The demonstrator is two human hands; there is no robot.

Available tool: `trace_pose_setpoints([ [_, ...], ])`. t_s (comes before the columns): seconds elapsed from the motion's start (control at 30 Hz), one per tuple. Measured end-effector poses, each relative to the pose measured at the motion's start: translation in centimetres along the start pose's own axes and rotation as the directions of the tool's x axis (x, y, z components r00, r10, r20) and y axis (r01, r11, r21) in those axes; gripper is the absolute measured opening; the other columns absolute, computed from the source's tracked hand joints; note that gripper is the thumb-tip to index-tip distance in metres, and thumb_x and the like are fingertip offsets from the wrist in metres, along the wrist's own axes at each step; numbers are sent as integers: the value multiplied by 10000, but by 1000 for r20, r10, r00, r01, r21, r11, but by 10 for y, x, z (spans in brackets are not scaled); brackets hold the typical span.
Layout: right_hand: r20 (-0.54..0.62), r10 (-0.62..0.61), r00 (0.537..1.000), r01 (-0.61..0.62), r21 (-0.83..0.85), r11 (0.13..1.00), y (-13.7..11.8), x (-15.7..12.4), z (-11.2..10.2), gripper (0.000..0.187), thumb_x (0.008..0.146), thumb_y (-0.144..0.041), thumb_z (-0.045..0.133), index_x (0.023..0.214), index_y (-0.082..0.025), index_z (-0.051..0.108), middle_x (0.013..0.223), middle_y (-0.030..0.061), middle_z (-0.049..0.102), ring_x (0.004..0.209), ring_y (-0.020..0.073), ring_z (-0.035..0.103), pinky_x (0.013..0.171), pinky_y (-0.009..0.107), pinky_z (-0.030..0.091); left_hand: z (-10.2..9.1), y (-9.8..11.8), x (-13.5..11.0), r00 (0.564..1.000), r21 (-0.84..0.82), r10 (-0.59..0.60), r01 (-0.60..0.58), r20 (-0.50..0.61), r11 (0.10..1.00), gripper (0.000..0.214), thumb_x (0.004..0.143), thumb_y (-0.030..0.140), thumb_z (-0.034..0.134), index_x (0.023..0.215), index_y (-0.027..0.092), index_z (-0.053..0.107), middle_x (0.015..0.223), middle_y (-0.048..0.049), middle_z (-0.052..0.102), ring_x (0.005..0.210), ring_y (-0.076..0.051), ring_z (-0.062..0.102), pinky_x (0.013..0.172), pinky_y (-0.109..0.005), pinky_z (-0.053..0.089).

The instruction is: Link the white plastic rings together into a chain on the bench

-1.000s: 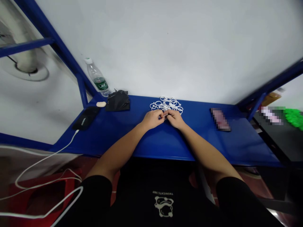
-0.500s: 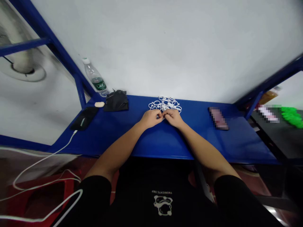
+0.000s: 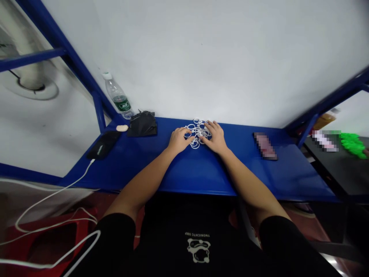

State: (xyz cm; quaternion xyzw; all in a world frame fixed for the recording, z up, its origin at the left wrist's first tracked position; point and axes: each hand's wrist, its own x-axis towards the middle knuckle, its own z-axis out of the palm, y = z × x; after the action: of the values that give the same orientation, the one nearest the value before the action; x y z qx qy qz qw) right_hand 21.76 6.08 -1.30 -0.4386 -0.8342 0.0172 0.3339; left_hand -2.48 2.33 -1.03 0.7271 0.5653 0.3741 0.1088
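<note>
A heap of small white rings (image 3: 197, 132) lies on the blue table (image 3: 201, 169) near the wall. My left hand (image 3: 178, 139) rests at the heap's left edge, fingers curled and touching the rings. My right hand (image 3: 215, 137) lies on the right side of the heap with its fingers spread flat over the rings. Part of the heap is hidden under both hands.
A clear water bottle (image 3: 117, 96) stands at the back left, beside a crumpled black cloth (image 3: 142, 124) and a small beige object (image 3: 122, 127). A black phone (image 3: 103, 144) with a white cable (image 3: 57, 192) lies at the left. A blurred flat item (image 3: 265, 145) lies at the right.
Both hands were pinched together on a small piece in front of the heap. They have since moved forward and apart onto the rings, pulling the heap closer together.
</note>
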Motion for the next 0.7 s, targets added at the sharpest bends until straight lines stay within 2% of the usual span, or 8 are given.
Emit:
trace_pose_setpoints([
  [0.03,40,56,998,-54,-43,998,4,0,0,767,969,-655,683,1609,-251,555,1713,148,486,1625,450,345,1299,691,301,-1,1,-1,1000,34,-3,1,31,999,373,917,413,850,1231,233,764,1400,-121,742,1361,-337,645,1178,-518,479],
  [0.1,133,162,978,-150,-97,984,12,-1,2,828,969,-708,657,1651,-260,511,1768,148,400,1656,484,265,1289,744,264,-2,2,-3,988,91,6,-20,153,996,777,842,576,895,1505,260,640,1696,-146,501,1603,-413,397,1291,-611,337],
  [0.17,223,234,946,-214,-112,970,17,-2,5,825,994,-715,613,1670,-256,491,1782,156,371,1663,494,247,1278,764,262,-2,2,-4,953,138,18,-63,302,988,1096,768,696,905,1673,267,459,1820,-157,249,1697,-448,156,1344,-658,193],
  [0.23,289,249,924,-228,-104,968,18,-2,8,801,1022,-700,573,1681,-256,479,1779,159,378,1660,483,270,1275,751,281,0,1,-5,910,175,-3,-77,415,982,1227,764,761,869,1738,242,334,1838,-179,129,1709,-458,45,1354,-677,109],
  [0.33,334,199,921,-180,-88,980,13,-2,11,773,1057,-665,525,1710,-263,430,1776,142,386,1665,447,288,1289,709,298,2,-1,-4,867,191,-35,-70,497,979,1170,858,772,771,1760,220,269,1836,-188,106,1709,-449,52,1355,-673,106],
  [0.43,364,156,918,-134,-87,987,3,-3,11,712,1103,-587,454,1727,-247,398,1775,126,389,1675,418,278,1310,678,286,2,-5,-2,854,158,12,-110,520,981,998,962,699,693,1753,242,293,1836,-159,148,1709,-414,124,1361,-637,151],
  [0.6,369,103,924,-89,-55,995,-4,-3,11,606,1122,-402,400,1702,-231,439,1750,96,441,1664,394,314,1309,674,291,1,-12,3,869,166,15,-111,494,980,839,1008,610,690,1710,256,397,1823,-154,231,1700,-370,209,1362,-610,189],
  [0.7,301,69,951,-64,-28,998,-2,0,10,567,1091,-334,452,1642,-226,526,1670,120,556,1610,384,415,1277,662,347,3,-11,7,895,166,-11,-71,445,984,850,965,588,765,1684,263,448,1835,-159,179,1691,-384,237,1358,-608,213],
])
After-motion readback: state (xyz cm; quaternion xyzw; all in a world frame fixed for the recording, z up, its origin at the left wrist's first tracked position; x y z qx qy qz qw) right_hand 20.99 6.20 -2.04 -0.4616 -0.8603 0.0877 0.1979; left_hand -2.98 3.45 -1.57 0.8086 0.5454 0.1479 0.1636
